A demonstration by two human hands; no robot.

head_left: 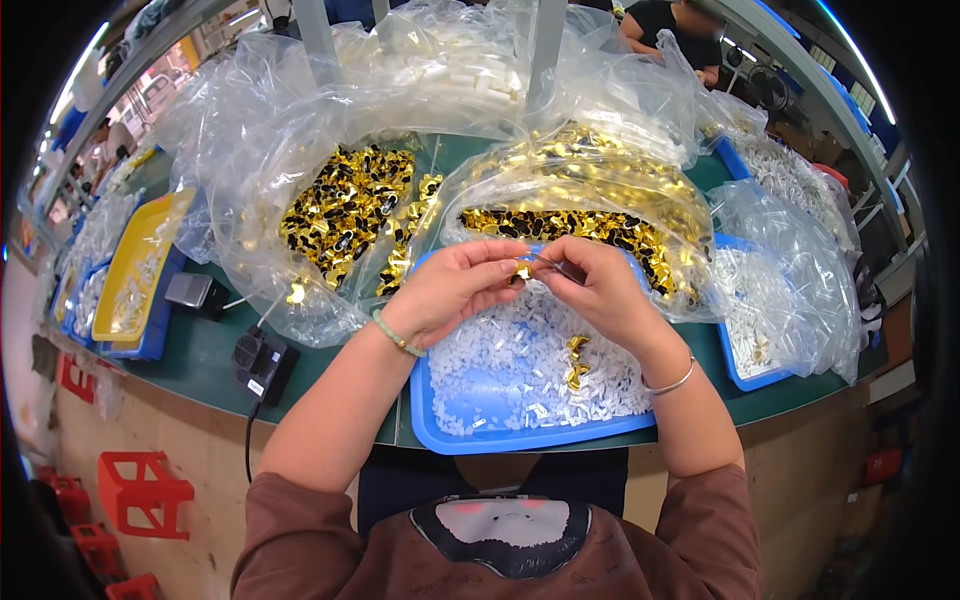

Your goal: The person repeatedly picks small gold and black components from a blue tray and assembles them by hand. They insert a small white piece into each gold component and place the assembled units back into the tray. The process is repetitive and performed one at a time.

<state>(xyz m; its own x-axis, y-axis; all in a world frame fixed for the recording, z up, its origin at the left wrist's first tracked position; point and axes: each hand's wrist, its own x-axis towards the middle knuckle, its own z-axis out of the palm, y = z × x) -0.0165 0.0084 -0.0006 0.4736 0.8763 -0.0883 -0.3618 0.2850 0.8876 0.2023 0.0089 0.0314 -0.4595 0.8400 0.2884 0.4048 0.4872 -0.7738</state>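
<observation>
Brown T-shirt (640, 565) lay nearest, at 6 o'clock, while the left hand (450, 288) pinched a bent gold piece (522, 271) (long axis unreadable) at its 2–3 o'clock, and the right hand (602, 285) gripped a slim tweezer-like tool (567, 270) pointing toward 10 o'clock.

Gold pc (521, 270) glossy, metal-look; blue tray (500, 443) smooth plast.

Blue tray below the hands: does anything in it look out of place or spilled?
A cluster of gold pieces lies on the white pieces in the right half of the blue tray. It stands out because the pieces around it are white, though it may be deliberate. No spill shows at the tray's near rim.
</observation>
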